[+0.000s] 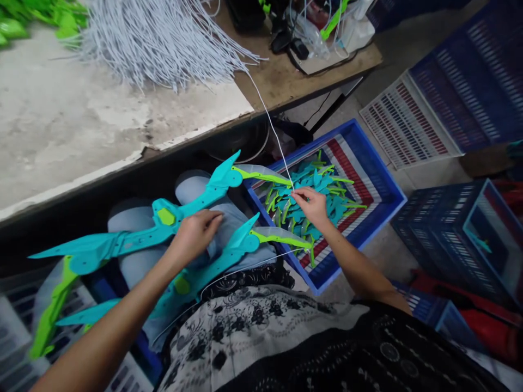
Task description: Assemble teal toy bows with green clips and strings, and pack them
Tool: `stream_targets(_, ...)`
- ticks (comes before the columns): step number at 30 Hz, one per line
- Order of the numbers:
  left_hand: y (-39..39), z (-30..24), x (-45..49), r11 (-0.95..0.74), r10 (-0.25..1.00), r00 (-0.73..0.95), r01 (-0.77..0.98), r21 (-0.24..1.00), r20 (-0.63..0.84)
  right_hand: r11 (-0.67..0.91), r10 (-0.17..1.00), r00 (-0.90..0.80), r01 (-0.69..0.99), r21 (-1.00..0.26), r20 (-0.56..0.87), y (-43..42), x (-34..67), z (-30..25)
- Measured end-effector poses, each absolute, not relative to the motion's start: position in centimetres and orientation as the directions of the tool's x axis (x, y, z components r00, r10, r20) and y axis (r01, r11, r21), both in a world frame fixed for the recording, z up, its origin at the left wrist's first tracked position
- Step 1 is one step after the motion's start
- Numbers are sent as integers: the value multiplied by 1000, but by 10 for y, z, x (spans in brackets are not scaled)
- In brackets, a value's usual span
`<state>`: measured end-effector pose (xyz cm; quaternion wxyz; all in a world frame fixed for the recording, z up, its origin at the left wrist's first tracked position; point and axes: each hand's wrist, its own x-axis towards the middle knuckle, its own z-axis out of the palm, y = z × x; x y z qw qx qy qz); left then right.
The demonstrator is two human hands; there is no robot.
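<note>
Two turquoise toy bows with lime green tips lie across my lap. My right hand [312, 206] pinches a white cord [274, 133] at the green right tip of the upper bow [141, 235]. This cord runs up to the bundle on the table. My left hand [196, 233] is closed, its fingertips together, beside the middle of that bow; whether anything is in it is hidden. Below lies the lower bow [220, 264], partly covered by my left forearm, with a white string running from its right tip along my waist.
A thick bundle of white cords [159, 41] and green parts [67, 22] lie on the worn table [49, 109]. At right, a blue crate [378, 209] holds many turquoise and green pieces. More crates [441, 234] stand further right. A pale crate [16, 332] is at lower left.
</note>
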<state>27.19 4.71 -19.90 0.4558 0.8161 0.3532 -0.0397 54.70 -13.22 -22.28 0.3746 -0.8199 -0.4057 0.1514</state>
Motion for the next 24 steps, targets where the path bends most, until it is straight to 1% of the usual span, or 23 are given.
stream_targets(2, 42, -201, 302, -321, 510, 778, 568, 758, -367, -384, 768, 632, 585, -715, 104, -132, 547, -225)
stream_targets(4, 36, -205, 329, -264, 484, 793, 534, 803, -369, -389, 749, 649, 594, -705, 134, -131, 548, -227)
stream_targets(5, 34, -209, 341, -197, 470, 790, 528, 826, -393, -391, 741, 656, 594, -703, 143, -130, 548, -228)
stream_targets(7, 30, -220, 365, 27, 422, 760, 533, 845, -493, -391, 738, 657, 602, -696, 153, -128, 550, -230)
stream_targets(8, 29, -226, 376, 169, 388, 733, 538, 826, -558, -393, 741, 653, 611, -687, 156, -127, 550, -232)
stream_targets(10, 27, -240, 397, 441, 300, 677, 527, 727, -672, -401, 749, 643, 631, -665, 159, -124, 551, -235)
stream_targets(11, 26, -247, 406, 547, 247, 661, 508, 666, -708, -404, 752, 639, 640, -654, 161, -123, 552, -236)
stream_targets(13, 24, -259, 420, 678, 146, 669, 469, 566, -729, -405, 762, 628, 653, -640, 158, -122, 552, -239)
stream_targets(16, 21, -273, 435, 751, 32, 727, 435, 496, -686, -396, 773, 617, 650, -648, 147, -123, 552, -244)
stream_targets(19, 19, -282, 445, 773, -76, 763, 452, 445, -642, -389, 770, 624, 621, -680, 129, -125, 551, -250)
stream_targets(21, 17, -284, 450, 780, -142, 781, 467, 417, -608, -366, 765, 628, 608, -705, 145, -126, 551, -256)
stream_targets(24, 15, -284, 456, 788, -174, 797, 465, 403, -578, -320, 737, 650, 580, -749, 188, -127, 551, -264)
